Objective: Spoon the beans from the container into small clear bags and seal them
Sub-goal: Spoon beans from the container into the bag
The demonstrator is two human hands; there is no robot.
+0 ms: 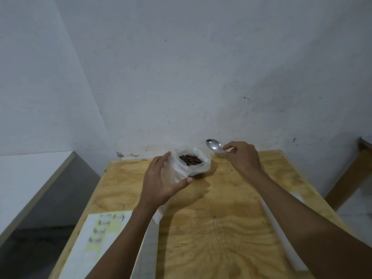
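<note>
A clear plastic bag (198, 165) stands open near the far edge of the plywood table (221, 218), with dark brown beans (190, 159) showing in its mouth. My left hand (161, 182) grips the bag's left side, thumb across the front, and also seems to hold a smaller clear bag (175, 172) against it. To the right of the bag, my right hand (241, 158) pinches the handle of a metal spoon (213, 144). The spoon's bowl is empty and points left, above and behind the bag.
A sheet of labels (100, 230) lies at the table's near left corner. Flat clear plastic (149, 248) lies under my left forearm. A white strip (281, 234) runs beneath my right forearm. White walls stand close behind; a wooden frame (350, 174) is at right.
</note>
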